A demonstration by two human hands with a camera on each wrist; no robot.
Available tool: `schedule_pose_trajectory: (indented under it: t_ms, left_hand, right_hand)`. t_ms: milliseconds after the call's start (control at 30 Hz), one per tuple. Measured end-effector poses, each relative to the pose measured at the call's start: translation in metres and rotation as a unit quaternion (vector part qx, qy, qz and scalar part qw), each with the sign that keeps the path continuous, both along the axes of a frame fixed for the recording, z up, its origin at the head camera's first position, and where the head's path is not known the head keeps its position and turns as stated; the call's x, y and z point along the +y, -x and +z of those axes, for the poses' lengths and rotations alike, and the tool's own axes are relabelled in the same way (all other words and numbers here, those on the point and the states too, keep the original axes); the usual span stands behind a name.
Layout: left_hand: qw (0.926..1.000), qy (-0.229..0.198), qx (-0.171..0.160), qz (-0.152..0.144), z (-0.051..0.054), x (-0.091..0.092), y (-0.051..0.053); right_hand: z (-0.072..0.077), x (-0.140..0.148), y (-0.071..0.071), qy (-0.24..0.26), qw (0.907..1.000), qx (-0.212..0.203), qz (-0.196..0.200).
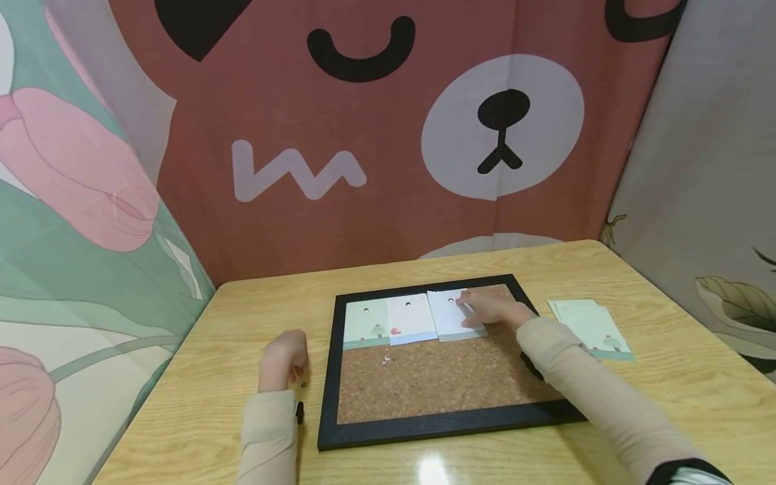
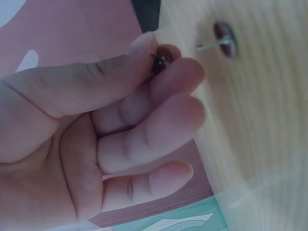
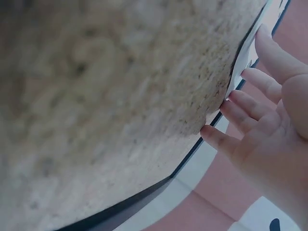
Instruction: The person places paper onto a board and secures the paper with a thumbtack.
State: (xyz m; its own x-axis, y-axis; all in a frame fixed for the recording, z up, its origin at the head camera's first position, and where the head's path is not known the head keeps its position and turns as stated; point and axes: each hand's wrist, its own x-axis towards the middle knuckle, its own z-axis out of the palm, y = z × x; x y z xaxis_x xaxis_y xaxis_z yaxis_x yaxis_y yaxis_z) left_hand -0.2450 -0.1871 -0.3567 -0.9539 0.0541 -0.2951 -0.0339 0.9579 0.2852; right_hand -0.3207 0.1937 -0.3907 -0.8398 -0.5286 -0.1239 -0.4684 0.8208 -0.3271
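Observation:
My left hand is over the table just left of a black-framed corkboard. In the left wrist view its thumb and index finger pinch a small metal thumbtack, partly hidden by the fingertips. Beside them another thumbtack lies on the wood, its pin sticking out. With fingers fairly straight, my right hand rests on the rightmost pale sheet at the top of the board. A tack head shows near that sheet's top edge. The right wrist view has the fingertips touching the cork and sheet edge.
Two more sheets, a green one and a white one, are tacked side by side along the board's upper left. Some small shiny bits lie on the cork. Loose green sheets lie right of the board. A bear-print curtain hangs behind.

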Motion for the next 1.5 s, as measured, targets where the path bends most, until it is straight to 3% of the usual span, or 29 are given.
schedule_pose_trajectory:
  t_ms: [300,767,1067,1300,1500]
  left_hand:
    - [0.9998,0.017,0.006,-0.004,-0.01,0.001,0.007]
    - [1.0,-0.002,0.0,0.004,-0.015,-0.002,0.008]
    - [0.9991,-0.028,0.014,-0.029,-0.01,0.002,0.006]
    - [0.9977,-0.051,0.028,-0.036,-0.004,0.007,0.007]
    - [0.9968,-0.065,0.019,-0.041,-0.003,0.011,0.008]
  right_hand:
    - [0.004,0.007,-0.005,-0.004,0.9996,-0.024,-0.013]
    - [0.005,0.014,-0.013,0.003,0.9996,-0.014,0.023]
    - [0.006,0.027,-0.021,0.035,0.998,-0.052,0.006]
    - [0.008,0.044,-0.026,0.074,0.9962,-0.044,0.015]
    - [0.009,0.056,-0.026,0.067,0.9968,-0.032,0.029]
